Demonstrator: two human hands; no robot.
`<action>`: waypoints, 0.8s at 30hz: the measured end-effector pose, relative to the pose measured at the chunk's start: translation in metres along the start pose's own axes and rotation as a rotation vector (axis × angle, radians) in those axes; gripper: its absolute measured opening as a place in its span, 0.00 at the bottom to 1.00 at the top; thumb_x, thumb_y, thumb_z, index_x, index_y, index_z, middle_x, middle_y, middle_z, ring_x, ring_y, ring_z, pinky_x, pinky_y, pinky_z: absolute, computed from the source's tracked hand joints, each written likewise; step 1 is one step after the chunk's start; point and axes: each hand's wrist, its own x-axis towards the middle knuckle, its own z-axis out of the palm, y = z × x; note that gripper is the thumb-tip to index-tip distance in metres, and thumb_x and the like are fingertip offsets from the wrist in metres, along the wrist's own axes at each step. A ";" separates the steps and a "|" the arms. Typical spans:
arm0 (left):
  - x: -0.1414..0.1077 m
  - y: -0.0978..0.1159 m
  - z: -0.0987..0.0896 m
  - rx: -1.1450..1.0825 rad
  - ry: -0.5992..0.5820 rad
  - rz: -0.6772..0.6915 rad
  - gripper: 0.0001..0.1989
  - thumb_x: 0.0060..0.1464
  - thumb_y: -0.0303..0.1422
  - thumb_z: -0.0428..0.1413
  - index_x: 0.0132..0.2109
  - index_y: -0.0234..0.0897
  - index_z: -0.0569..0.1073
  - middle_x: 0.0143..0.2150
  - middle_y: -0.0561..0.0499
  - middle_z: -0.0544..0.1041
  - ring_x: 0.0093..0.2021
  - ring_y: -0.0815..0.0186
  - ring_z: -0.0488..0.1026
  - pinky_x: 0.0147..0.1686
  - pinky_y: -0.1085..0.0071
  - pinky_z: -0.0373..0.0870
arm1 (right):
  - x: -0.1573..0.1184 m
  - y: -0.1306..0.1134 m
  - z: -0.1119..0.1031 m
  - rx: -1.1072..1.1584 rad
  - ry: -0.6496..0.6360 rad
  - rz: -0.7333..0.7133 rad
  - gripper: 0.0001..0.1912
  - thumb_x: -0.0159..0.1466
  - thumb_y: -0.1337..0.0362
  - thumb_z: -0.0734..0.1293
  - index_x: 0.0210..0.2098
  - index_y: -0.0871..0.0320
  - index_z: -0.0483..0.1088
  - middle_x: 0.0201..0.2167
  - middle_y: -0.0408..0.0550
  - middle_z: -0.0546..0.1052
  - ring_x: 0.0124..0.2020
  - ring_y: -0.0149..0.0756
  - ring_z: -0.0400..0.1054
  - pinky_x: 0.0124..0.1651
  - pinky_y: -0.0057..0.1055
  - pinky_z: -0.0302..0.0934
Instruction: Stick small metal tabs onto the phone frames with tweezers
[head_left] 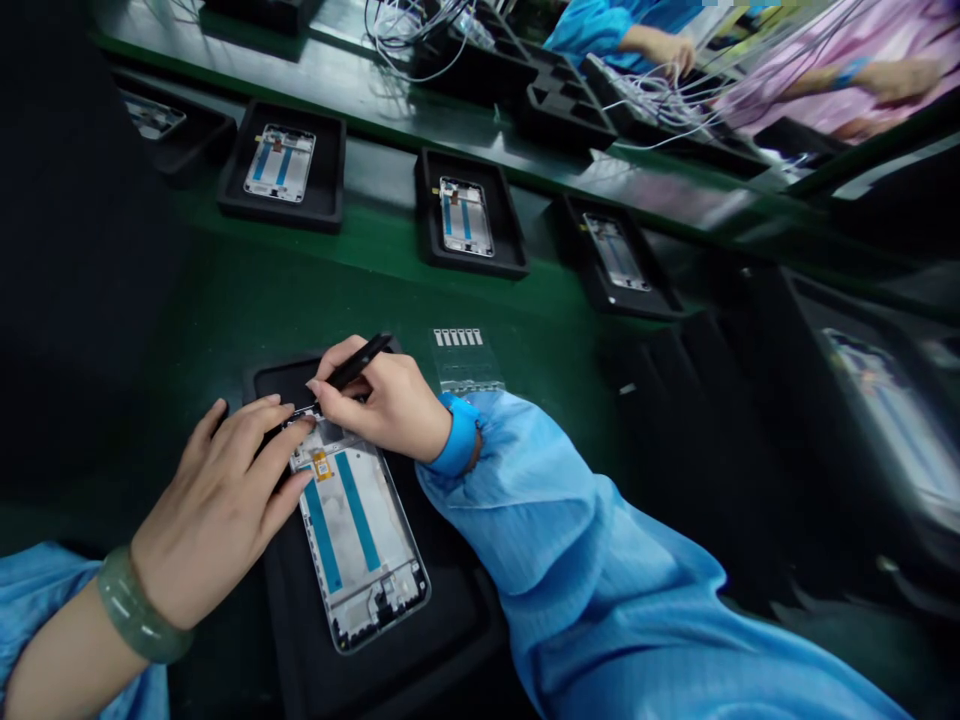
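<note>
The left hand (217,500) is half open, with the fingers a little curved, and its fingertips touch the top end of the phone frame (356,530). It has no grip on anything that I can see. A jade bangle (135,620) sits on this wrist. The right hand (382,400) is closed around a slim black tool (360,360), held like a pen, and the tip is at the top edge of the frame, just beside the left fingers. I cannot tell if the tool is tweezers.

The frame lies flat in a black tray (450,640), tilted a little, with free tray surface on its right side. Its top end is under the hands, and the right sleeve (540,510) passes over the tray's right part. Just beyond the right hand, a clear sheet (465,358) with small white labels lies on the green bench (375,280).

Further away, a strip of bench separates these hands from a row of black trays (281,215) with more phone frames. Past them, two co-workers' hands (664,48) work near white cables (660,100).
</note>
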 end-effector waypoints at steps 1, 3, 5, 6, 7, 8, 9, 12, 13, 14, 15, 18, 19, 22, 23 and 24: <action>0.000 0.000 0.000 0.003 0.003 0.005 0.20 0.58 0.36 0.47 0.57 0.37 0.61 0.53 0.42 0.67 0.58 0.56 0.61 0.58 0.50 0.54 | 0.001 -0.001 0.000 -0.034 -0.012 -0.039 0.03 0.60 0.66 0.62 0.33 0.60 0.65 0.28 0.42 0.71 0.27 0.24 0.67 0.32 0.21 0.61; -0.001 -0.001 0.001 0.006 0.010 0.012 0.20 0.58 0.36 0.47 0.56 0.37 0.61 0.53 0.42 0.67 0.58 0.56 0.61 0.58 0.50 0.54 | 0.002 -0.003 0.000 -0.105 -0.058 -0.123 0.03 0.61 0.67 0.61 0.33 0.61 0.65 0.29 0.43 0.72 0.29 0.26 0.67 0.33 0.22 0.61; -0.001 -0.002 0.002 0.002 0.017 0.014 0.19 0.58 0.36 0.46 0.55 0.36 0.63 0.53 0.43 0.67 0.57 0.56 0.62 0.58 0.50 0.53 | 0.003 -0.005 0.001 -0.164 -0.110 -0.177 0.04 0.61 0.67 0.60 0.34 0.61 0.65 0.30 0.45 0.72 0.31 0.28 0.67 0.35 0.23 0.61; -0.001 -0.003 0.002 -0.002 0.018 0.014 0.18 0.58 0.37 0.46 0.54 0.37 0.64 0.53 0.43 0.67 0.56 0.56 0.62 0.58 0.50 0.53 | 0.003 -0.005 0.002 -0.182 -0.126 -0.181 0.04 0.61 0.67 0.60 0.34 0.61 0.65 0.30 0.46 0.73 0.32 0.28 0.67 0.36 0.24 0.61; -0.001 -0.003 0.002 -0.004 0.019 0.013 0.18 0.59 0.37 0.45 0.54 0.37 0.64 0.53 0.43 0.67 0.56 0.56 0.62 0.58 0.50 0.53 | 0.002 -0.005 0.003 -0.189 -0.130 -0.169 0.04 0.62 0.67 0.60 0.34 0.61 0.65 0.30 0.46 0.72 0.32 0.28 0.67 0.36 0.24 0.61; 0.000 -0.003 0.003 -0.005 0.018 0.015 0.18 0.59 0.38 0.45 0.54 0.38 0.64 0.53 0.44 0.68 0.56 0.56 0.63 0.58 0.50 0.53 | 0.002 -0.004 0.004 -0.182 -0.125 -0.147 0.04 0.62 0.66 0.60 0.34 0.61 0.65 0.30 0.45 0.72 0.31 0.28 0.67 0.35 0.23 0.61; 0.000 -0.003 0.003 -0.004 0.016 0.015 0.18 0.59 0.39 0.44 0.54 0.39 0.64 0.53 0.44 0.68 0.56 0.56 0.63 0.58 0.49 0.52 | 0.002 -0.004 0.004 -0.158 -0.115 -0.119 0.04 0.62 0.66 0.60 0.34 0.60 0.65 0.29 0.44 0.72 0.30 0.27 0.67 0.34 0.23 0.61; 0.000 -0.003 0.002 0.003 0.005 0.001 0.19 0.59 0.39 0.45 0.55 0.41 0.64 0.52 0.45 0.68 0.55 0.56 0.63 0.57 0.49 0.52 | 0.002 0.001 -0.003 -0.037 -0.030 -0.003 0.08 0.63 0.61 0.60 0.34 0.60 0.64 0.28 0.42 0.71 0.27 0.25 0.66 0.32 0.22 0.61; 0.000 -0.002 0.001 0.004 0.002 -0.007 0.18 0.59 0.39 0.45 0.55 0.42 0.64 0.52 0.46 0.68 0.55 0.56 0.63 0.57 0.49 0.52 | 0.003 0.002 -0.010 -0.014 0.016 0.037 0.10 0.64 0.59 0.59 0.35 0.60 0.64 0.28 0.42 0.71 0.28 0.25 0.66 0.33 0.22 0.61; 0.000 -0.002 0.000 0.004 0.000 -0.013 0.18 0.59 0.39 0.45 0.54 0.43 0.64 0.51 0.46 0.69 0.55 0.57 0.64 0.57 0.49 0.52 | 0.005 0.005 -0.018 -0.025 0.068 0.069 0.12 0.66 0.58 0.56 0.35 0.60 0.64 0.29 0.43 0.71 0.30 0.26 0.67 0.35 0.23 0.62; -0.001 -0.002 -0.001 0.004 -0.005 -0.015 0.17 0.59 0.39 0.45 0.53 0.45 0.65 0.50 0.47 0.69 0.54 0.57 0.64 0.57 0.48 0.51 | 0.006 0.007 -0.027 -0.076 0.117 0.089 0.13 0.67 0.58 0.54 0.36 0.60 0.64 0.31 0.44 0.71 0.32 0.27 0.67 0.38 0.25 0.62; 0.008 -0.004 -0.006 -0.015 -0.024 -0.033 0.16 0.58 0.41 0.45 0.51 0.43 0.66 0.47 0.48 0.70 0.50 0.58 0.67 0.57 0.48 0.51 | 0.008 0.017 -0.052 -0.379 0.078 0.096 0.13 0.67 0.62 0.54 0.39 0.61 0.67 0.40 0.49 0.71 0.44 0.34 0.66 0.46 0.30 0.60; 0.015 -0.007 -0.007 -0.023 -0.016 -0.057 0.18 0.58 0.42 0.45 0.51 0.40 0.65 0.46 0.47 0.71 0.50 0.58 0.67 0.57 0.50 0.53 | 0.007 0.020 -0.057 -0.475 -0.002 0.109 0.12 0.66 0.62 0.56 0.42 0.60 0.67 0.43 0.50 0.70 0.46 0.36 0.65 0.46 0.31 0.60; 0.057 -0.021 -0.007 0.043 0.018 -0.196 0.23 0.57 0.44 0.45 0.51 0.30 0.63 0.48 0.40 0.68 0.52 0.57 0.65 0.53 0.59 0.61 | 0.005 0.030 -0.060 -0.589 -0.290 0.158 0.16 0.64 0.57 0.59 0.48 0.56 0.67 0.47 0.50 0.68 0.45 0.38 0.67 0.41 0.31 0.62; 0.077 -0.028 -0.005 0.125 -0.009 -0.262 0.23 0.57 0.42 0.45 0.54 0.30 0.62 0.52 0.39 0.66 0.54 0.56 0.63 0.54 0.59 0.60 | 0.005 0.032 -0.057 -0.600 -0.342 0.166 0.17 0.64 0.55 0.60 0.49 0.54 0.67 0.46 0.49 0.69 0.43 0.37 0.68 0.40 0.30 0.62; 0.098 -0.037 -0.003 0.169 -0.007 -0.308 0.23 0.57 0.40 0.46 0.56 0.31 0.60 0.55 0.38 0.64 0.56 0.54 0.61 0.55 0.55 0.57 | 0.007 0.034 -0.055 -0.612 -0.367 0.167 0.17 0.64 0.55 0.60 0.49 0.54 0.67 0.46 0.48 0.69 0.43 0.36 0.68 0.39 0.29 0.62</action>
